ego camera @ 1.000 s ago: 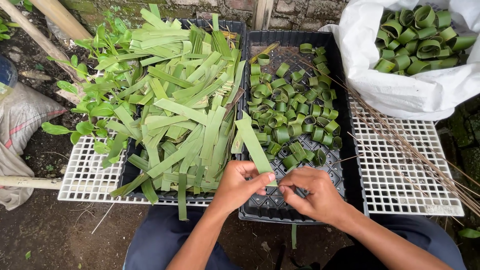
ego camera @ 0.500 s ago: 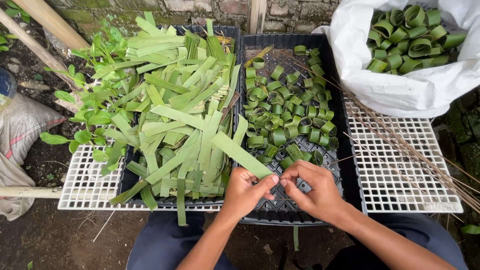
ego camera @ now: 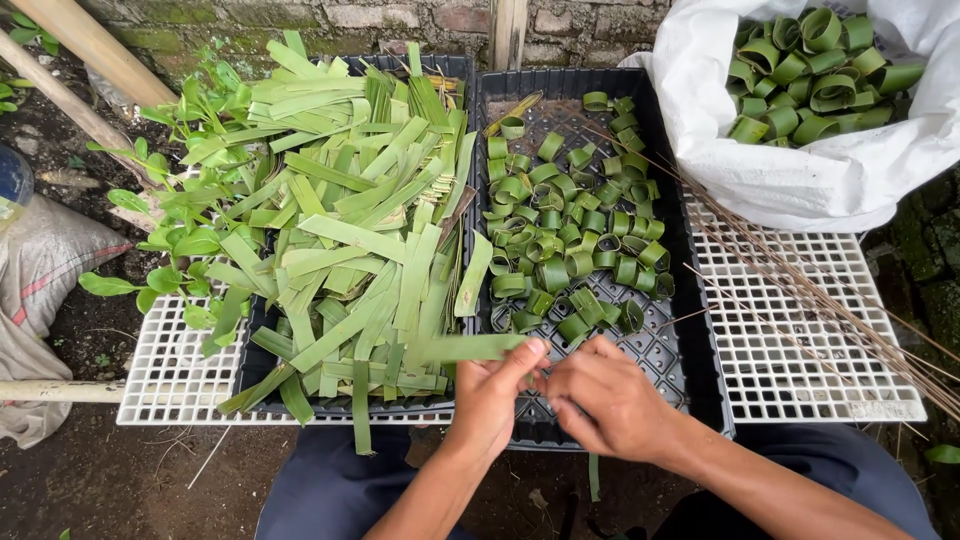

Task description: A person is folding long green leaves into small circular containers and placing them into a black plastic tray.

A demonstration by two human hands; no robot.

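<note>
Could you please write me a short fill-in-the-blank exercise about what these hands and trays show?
1. The left hand and right hand hold a flat green leaf ____.
2. The rolled leaf rings lie in a ____ tray.
3. More rings fill the ____ sack at upper right.

Missing words: strip; black; white

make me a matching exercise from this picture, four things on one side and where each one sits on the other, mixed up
Things:
1. flat leaf strips
2. rolled leaf rings
3. white sack
4. thin brown sticks

Places:
A. lying across the white grid on the right
B. piled in the left black tray
C. top right, full of green rings
D. scattered in the right black tray

Pairs: 1-B, 2-D, 3-C, 4-A
</note>
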